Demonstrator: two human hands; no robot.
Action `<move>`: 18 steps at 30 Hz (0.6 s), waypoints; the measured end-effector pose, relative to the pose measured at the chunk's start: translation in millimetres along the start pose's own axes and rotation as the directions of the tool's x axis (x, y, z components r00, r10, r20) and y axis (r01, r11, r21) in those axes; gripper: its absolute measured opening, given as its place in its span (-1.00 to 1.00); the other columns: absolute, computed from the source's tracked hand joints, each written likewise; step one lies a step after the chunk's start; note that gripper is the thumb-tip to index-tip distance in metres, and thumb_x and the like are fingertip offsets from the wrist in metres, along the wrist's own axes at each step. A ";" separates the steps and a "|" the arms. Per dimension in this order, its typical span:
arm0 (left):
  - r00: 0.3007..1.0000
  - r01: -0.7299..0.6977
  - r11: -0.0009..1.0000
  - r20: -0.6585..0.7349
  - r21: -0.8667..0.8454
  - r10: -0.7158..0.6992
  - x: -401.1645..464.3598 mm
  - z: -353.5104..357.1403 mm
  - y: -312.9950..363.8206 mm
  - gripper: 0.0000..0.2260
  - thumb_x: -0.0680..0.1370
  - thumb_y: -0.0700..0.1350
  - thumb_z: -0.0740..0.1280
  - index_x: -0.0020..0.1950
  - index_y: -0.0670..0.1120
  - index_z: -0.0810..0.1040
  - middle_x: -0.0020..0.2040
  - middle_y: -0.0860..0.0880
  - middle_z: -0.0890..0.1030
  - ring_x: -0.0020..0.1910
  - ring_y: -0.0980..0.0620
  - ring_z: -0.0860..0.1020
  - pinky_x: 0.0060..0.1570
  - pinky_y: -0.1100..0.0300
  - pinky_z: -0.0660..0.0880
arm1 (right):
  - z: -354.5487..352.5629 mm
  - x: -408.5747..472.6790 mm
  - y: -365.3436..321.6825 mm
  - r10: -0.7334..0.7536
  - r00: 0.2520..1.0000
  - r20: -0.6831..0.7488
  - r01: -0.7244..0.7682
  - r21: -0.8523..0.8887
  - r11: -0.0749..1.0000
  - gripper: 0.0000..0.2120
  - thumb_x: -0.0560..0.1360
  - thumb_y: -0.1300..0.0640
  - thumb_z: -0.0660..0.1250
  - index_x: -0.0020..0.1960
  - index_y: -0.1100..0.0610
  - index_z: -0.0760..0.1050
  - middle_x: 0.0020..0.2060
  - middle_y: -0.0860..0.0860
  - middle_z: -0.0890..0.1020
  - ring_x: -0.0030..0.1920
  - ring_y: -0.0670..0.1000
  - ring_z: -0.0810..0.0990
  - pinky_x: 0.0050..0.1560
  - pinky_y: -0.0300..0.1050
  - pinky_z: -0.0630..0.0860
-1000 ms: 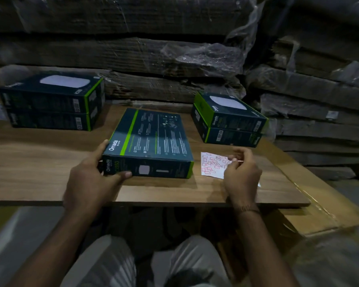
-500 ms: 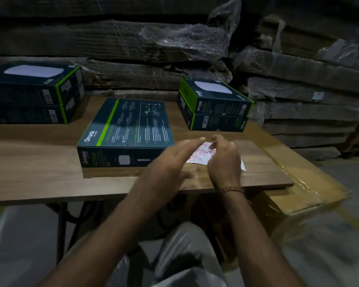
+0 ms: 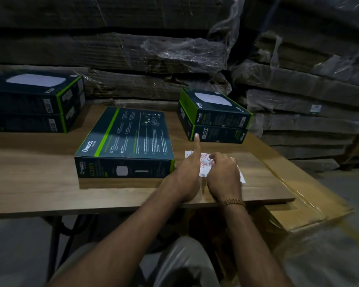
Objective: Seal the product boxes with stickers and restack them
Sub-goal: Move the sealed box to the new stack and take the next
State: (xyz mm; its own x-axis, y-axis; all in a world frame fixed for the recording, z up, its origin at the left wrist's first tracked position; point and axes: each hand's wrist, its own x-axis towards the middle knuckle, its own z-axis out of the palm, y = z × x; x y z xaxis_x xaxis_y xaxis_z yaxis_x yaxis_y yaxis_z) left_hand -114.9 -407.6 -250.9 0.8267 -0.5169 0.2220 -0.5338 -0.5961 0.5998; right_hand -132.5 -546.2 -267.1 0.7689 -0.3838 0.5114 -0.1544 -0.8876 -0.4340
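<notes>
Sticker-picking step is in hand. The sticker sheet (image 3: 205,162), white with small red stickers, is lying flat on the tabletop (image 3: 39,183), just at 3 o'clock from the centre box (image 3: 126,139). That box is lying flat, printed back face up, near edge facing the person; no sticker is showing on it, so I judge it still unsealed.

Left hand (image 3: 190,172) is reaching across over the sheet, index finger straight and pointing toward 12 o'clock, remaining fingers curled under; it is gripping nothing that I can see. Right hand (image 3: 223,177) is resting on the sheet with fingertips bunched at the sticker rows, seemingly working at a sticker edge; whether one is already lifted, cannot tell.

Two stacks are standing by: one (image 3: 216,117) at 1 o'clock from the centre box, another (image 3: 33,100) at 10 o'clock, each two boxes high.

Next move likely calls for peeling one sticker free while the left hand is pinning the sheet, then carrying it to the box's flap seam.
</notes>
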 end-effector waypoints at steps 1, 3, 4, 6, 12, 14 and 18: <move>1.000 0.008 1.000 -0.015 -0.004 -0.008 0.1 0.4 -0.6 0.29 0.57 -0.28 0.46 0.36 0.29 -0.78 0.09 -0.08 0.62 -0.07 -0.05 0.58 -0.01 -0.02 0.59 | 0.8 0.2 -0.5 -0.012 1.000 0.013 0.012 -0.012 1.000 -0.72 0.67 0.23 0.24 0.31 0.10 0.62 0.19 0.06 0.67 0.25 0.11 0.52 0.22 0.15 0.55; 0.998 0.028 1.000 -0.053 0.000 -0.028 0.1 2.2 -1.5 0.30 0.57 -0.27 0.46 0.33 0.32 -0.79 0.13 -0.10 0.62 -0.06 -0.07 0.59 0.01 -0.06 0.63 | 1.9 0.6 -1.2 -0.030 0.999 0.016 0.030 -0.020 0.999 -0.72 0.68 0.20 0.24 0.31 0.09 0.63 0.19 0.06 0.67 0.25 0.10 0.52 0.23 0.13 0.54; 0.997 0.039 0.999 -0.070 0.007 -0.039 0.3 2.7 -1.7 0.30 0.56 -0.28 0.46 0.33 0.32 -0.79 0.13 -0.11 0.62 -0.06 -0.08 0.60 0.01 -0.09 0.65 | 2.2 0.6 -1.2 -0.028 1.000 0.012 0.028 -0.008 1.000 -0.72 0.68 0.21 0.24 0.30 0.09 0.63 0.18 0.05 0.67 0.23 0.09 0.52 0.22 0.12 0.55; 0.994 0.058 0.998 -0.093 0.026 -0.055 0.1 2.6 -1.5 0.30 0.56 -0.29 0.45 0.31 0.32 -0.80 0.11 -0.13 0.62 -0.06 -0.09 0.59 0.00 -0.12 0.66 | 2.8 0.1 -0.4 -0.010 1.000 0.017 0.009 0.054 0.999 -0.69 0.63 0.32 0.24 0.26 0.10 0.64 0.14 0.05 0.66 0.19 0.06 0.53 0.16 0.11 0.59; 0.984 0.148 0.983 -0.121 0.108 -0.135 1.2 2.1 -0.8 0.28 0.58 -0.25 0.44 0.25 0.29 -0.83 0.14 -0.14 0.59 -0.04 -0.04 0.55 -0.06 0.01 0.61 | -2.1 -1.9 -2.2 -0.013 1.000 -0.008 0.014 0.093 0.996 -0.54 0.54 0.51 0.21 0.24 0.12 0.66 0.12 0.02 0.66 0.19 0.01 0.51 0.13 0.08 0.63; 0.981 0.170 0.978 -0.111 0.123 -0.157 0.1 0.8 1.1 0.23 0.58 -0.24 0.43 0.40 0.23 -0.75 0.21 -0.15 0.57 0.02 -0.04 0.55 -0.04 0.02 0.59 | -3.0 -2.3 -2.5 -0.002 1.000 -0.027 0.003 0.060 0.998 -0.54 0.56 0.51 0.21 0.23 0.12 0.68 0.15 0.03 0.66 0.22 0.03 0.52 0.16 0.11 0.63; 0.977 0.213 0.969 -0.060 0.126 -0.207 -2.9 -4.6 6.5 0.09 0.61 -0.22 0.42 0.66 0.16 -0.47 0.47 -0.19 0.42 0.35 -0.14 0.46 0.20 -0.08 0.59 | -1.8 -5.4 -1.2 0.030 0.999 -0.009 -0.030 0.055 0.998 -0.60 0.57 0.48 0.26 0.15 0.11 0.74 0.17 0.04 0.63 0.26 0.05 0.55 0.19 0.08 0.64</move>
State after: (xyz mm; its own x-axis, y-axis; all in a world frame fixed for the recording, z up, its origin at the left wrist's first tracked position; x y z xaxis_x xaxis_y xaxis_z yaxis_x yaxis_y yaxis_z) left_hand -119.9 -407.2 -244.1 0.9283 -0.3449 0.1390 -0.3638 -0.7649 0.5315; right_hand -137.6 -543.5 -268.0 0.7581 -0.4129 0.5048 -0.1426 -0.8603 -0.4895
